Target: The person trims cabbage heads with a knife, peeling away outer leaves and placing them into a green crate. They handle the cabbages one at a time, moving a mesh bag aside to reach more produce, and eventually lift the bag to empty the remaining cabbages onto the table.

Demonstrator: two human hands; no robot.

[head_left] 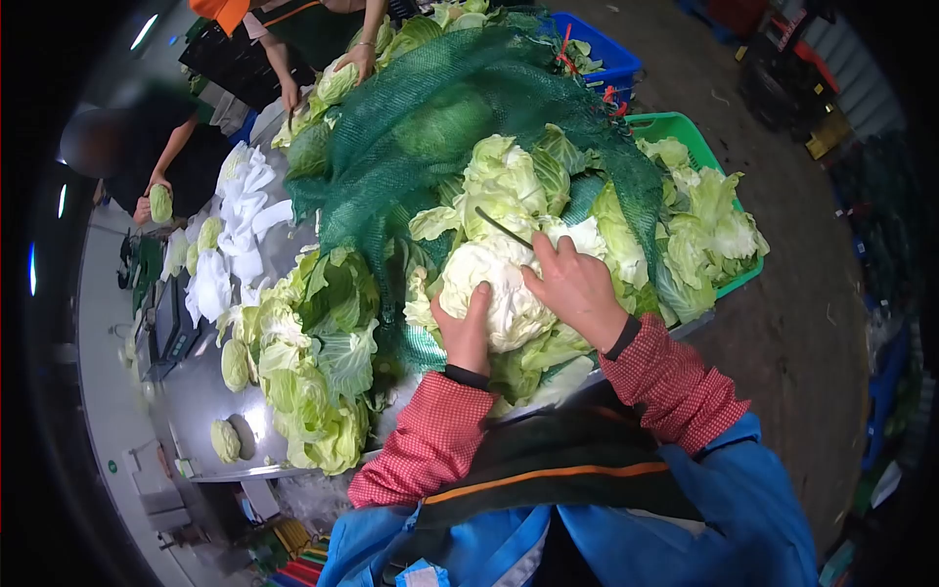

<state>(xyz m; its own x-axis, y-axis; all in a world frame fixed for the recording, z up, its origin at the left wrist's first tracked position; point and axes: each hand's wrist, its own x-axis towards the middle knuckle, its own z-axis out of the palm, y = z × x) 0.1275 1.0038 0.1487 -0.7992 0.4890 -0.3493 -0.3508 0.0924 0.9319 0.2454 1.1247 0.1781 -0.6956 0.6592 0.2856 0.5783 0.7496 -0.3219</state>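
A pale cabbage (501, 286) with its outer leaves loosened lies on a heap of leaves at the table's front edge. My left hand (464, 331) holds its left side, thumb on top. My right hand (575, 286) is over the cabbage's right side, fingers closed round a thin dark tool (504, 227) that points up and left; its exact kind is unclear. Behind the cabbage, a green mesh sack (391, 127) covers more cabbages. Loose green leaves (337, 303) are piled to the left.
A green crate (675, 125) of leaves stands at the right, a blue crate (616, 61) behind. Small cabbages (225, 440) and white wrapping (245, 210) lie on the metal table (201, 401). One co-worker holds a small cabbage (160, 203); another reaches in at the top.
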